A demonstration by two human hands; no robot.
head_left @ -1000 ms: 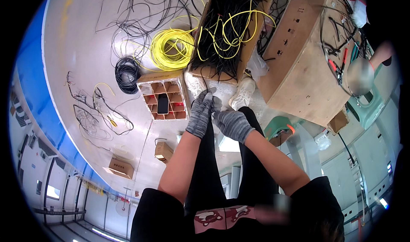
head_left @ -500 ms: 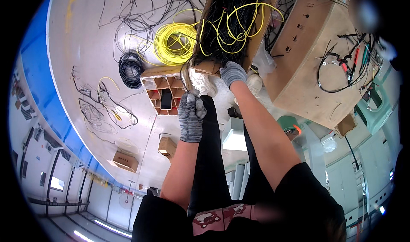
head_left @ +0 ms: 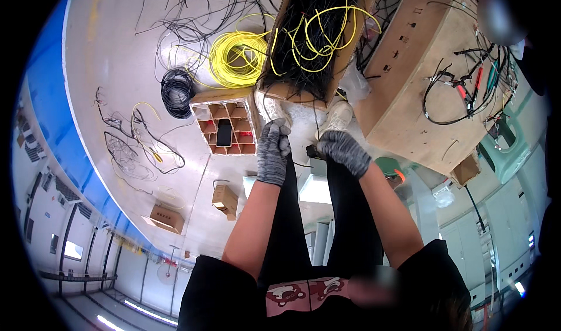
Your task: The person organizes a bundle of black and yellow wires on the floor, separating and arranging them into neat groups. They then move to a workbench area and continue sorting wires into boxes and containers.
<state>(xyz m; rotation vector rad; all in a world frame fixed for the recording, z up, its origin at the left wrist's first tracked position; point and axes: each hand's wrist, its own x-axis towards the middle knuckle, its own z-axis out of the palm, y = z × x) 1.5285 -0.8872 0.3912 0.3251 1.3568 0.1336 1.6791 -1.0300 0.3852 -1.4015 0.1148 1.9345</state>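
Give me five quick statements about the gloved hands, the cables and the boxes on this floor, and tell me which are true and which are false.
1. Both hands wear grey gloves. True: the left hand and right hand are gloved.
2. The yellow cable coil lies inside the divided cardboard box. False: it lies on the floor beside the box.
3. A dark flat object sits in one cell of the divided box. True.
4. The black cable coil hangs from the wooden board. False: it lies on the floor, left of the divided box.
5. The large carton holds only yellow wire. False: black and yellow wires are tangled in it.
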